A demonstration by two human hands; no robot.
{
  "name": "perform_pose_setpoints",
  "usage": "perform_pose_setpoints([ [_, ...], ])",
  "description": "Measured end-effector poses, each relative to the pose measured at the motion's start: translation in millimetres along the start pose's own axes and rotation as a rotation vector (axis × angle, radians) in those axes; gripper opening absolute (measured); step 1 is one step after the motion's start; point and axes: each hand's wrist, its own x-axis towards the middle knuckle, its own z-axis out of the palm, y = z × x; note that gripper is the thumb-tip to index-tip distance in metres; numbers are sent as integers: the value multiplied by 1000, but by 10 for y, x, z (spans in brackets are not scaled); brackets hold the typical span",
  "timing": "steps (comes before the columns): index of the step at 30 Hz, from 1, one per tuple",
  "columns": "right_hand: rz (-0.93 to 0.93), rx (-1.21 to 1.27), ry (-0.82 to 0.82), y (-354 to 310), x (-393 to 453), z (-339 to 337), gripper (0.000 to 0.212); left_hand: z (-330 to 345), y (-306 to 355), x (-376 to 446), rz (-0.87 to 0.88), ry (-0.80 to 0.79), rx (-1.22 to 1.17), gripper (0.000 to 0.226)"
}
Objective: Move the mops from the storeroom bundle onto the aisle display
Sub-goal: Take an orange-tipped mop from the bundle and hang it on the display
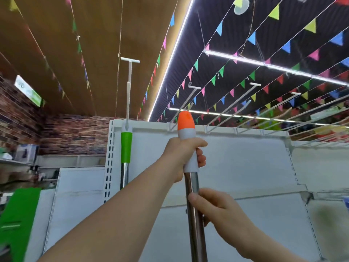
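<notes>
Nearest the camera, the right hand (220, 210) grips the bare metal shaft of the orange-tipped mop handle (190, 167), its thumb lying across the front of the tube and the other fingers curled round behind it. The shaft runs up out of the bottom edge, nearly upright, between the two forearms. Higher up, the left hand (182, 157) is wrapped round the white plastic grip sleeve, fingers closed about it on the right side, thumb out of sight behind. The handle is shiny chrome below, then a white sleeve, then a rounded orange cap that stands just above the left fist and reaches the top rail of the white display panel (245, 167).

Just behind and to the left, a green-gripped mop handle (126, 146) hangs against the panel's slotted upright (109, 163) from a white display hook (129, 86), its chrome shaft dropping below the green sleeve. Several empty hook arms (222, 108) jut from the top rail. Farther off are a brick-pattern wall (71, 133), strings of coloured pennant flags (264, 63) and strip lights (264, 65) on the ceiling.
</notes>
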Motion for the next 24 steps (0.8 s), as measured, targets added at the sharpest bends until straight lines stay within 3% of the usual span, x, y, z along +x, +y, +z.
perform_pose_setpoints([
  [4,-121,84,135,-29,176,-95,41,136,142,165,63,-31,69,18],
  [7,-204,48,186,-42,366,-185,44,163,240,245,96,-4,218,30],
  [10,-212,42,207,-37,567,-277,40,159,270,290,142,33,336,18],
  [16,-212,5,304,31,817,-383,45,271,179,437,227,137,445,17],
  [24,-224,-47,259,142,952,-424,42,259,49,531,234,202,412,13],
])
